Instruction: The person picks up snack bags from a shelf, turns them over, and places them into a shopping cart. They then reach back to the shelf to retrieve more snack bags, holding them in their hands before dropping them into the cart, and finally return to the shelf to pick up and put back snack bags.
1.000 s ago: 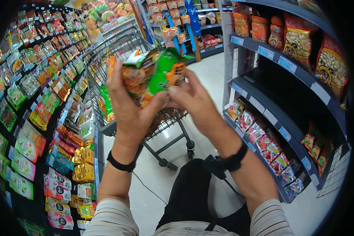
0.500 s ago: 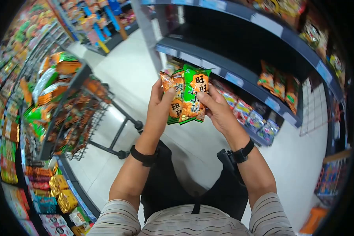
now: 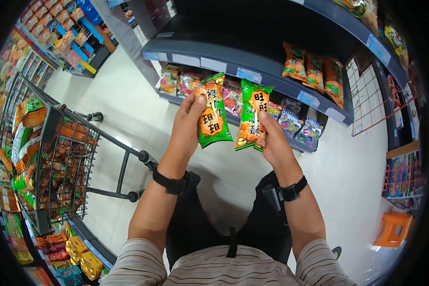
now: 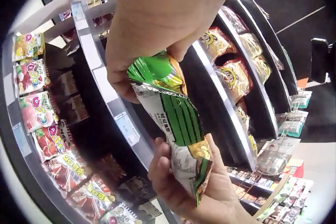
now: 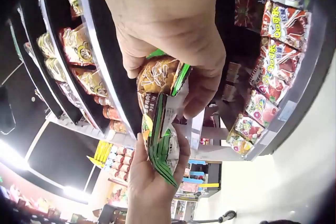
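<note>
In the head view, my left hand [image 3: 186, 125] grips a green and orange snack bag [image 3: 213, 114], thumb on its front. My right hand [image 3: 277, 143] holds a similar green and orange bag [image 3: 252, 114] by its right side, and a second green edge shows under its lower end. A narrow gap separates the two hands' bags. Through the left wrist view, the left hand [image 4: 163, 19] pinches green packaging [image 4: 178, 113], with the other hand beyond it. From the right wrist view, the right hand [image 5: 168, 29] holds a bag [image 5: 157, 77] with printed brown snacks.
A shopping cart [image 3: 64, 176] full of similar bags stands at the left. In front is a dark shelf [image 3: 214, 52] with several orange bags [image 3: 314, 71] at its right, above a row of colourful packets [image 3: 290, 123]. An orange box [image 3: 393, 229] sits on the floor [image 3: 343, 200] at right.
The bags came out from above the cart to the front of the body, and the hands have since moved apart, each with its own bag. The head view has turned right toward the shelf.
</note>
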A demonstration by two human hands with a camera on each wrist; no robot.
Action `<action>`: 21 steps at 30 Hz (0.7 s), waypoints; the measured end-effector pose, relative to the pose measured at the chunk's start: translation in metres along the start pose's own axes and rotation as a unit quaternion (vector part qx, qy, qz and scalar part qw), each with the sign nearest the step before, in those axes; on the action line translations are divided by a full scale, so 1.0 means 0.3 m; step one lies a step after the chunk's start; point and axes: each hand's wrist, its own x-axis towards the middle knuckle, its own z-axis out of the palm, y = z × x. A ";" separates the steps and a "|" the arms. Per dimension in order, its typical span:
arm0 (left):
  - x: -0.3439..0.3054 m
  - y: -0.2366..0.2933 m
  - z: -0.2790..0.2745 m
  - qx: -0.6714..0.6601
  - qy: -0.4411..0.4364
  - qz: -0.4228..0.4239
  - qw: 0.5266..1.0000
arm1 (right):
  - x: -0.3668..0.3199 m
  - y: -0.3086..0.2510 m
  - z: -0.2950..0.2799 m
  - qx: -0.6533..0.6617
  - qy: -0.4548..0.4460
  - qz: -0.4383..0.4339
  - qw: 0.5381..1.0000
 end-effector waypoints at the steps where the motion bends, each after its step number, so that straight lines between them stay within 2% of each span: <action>1: 0.013 -0.010 0.005 -0.017 0.002 -0.002 1.000 | -0.008 -0.010 -0.001 0.024 -0.003 0.015 1.000; 4: 0.058 -0.038 -0.004 -0.084 -0.023 0.019 0.996 | -0.012 -0.003 -0.017 0.082 0.004 0.050 0.995; 6: 0.114 -0.081 -0.033 -0.128 -0.052 0.032 0.990 | -0.034 -0.003 0.010 0.107 -0.025 0.047 0.993; 10: 0.126 -0.080 0.039 -0.210 -0.003 0.041 0.977 | -0.016 -0.003 0.064 0.069 -0.055 0.028 0.996; 13: 0.116 -0.093 0.077 -0.210 0.009 0.046 0.977 | 0.017 -0.005 0.121 0.034 -0.014 -0.021 0.999; 17: 0.129 -0.092 0.048 -0.151 -0.027 -0.006 0.988 | 0.051 -0.041 0.125 0.034 0.022 -0.046 0.998; 21: 0.144 -0.056 0.020 -0.091 -0.101 -0.032 0.990 | 0.054 -0.127 0.157 0.045 0.001 -0.069 0.997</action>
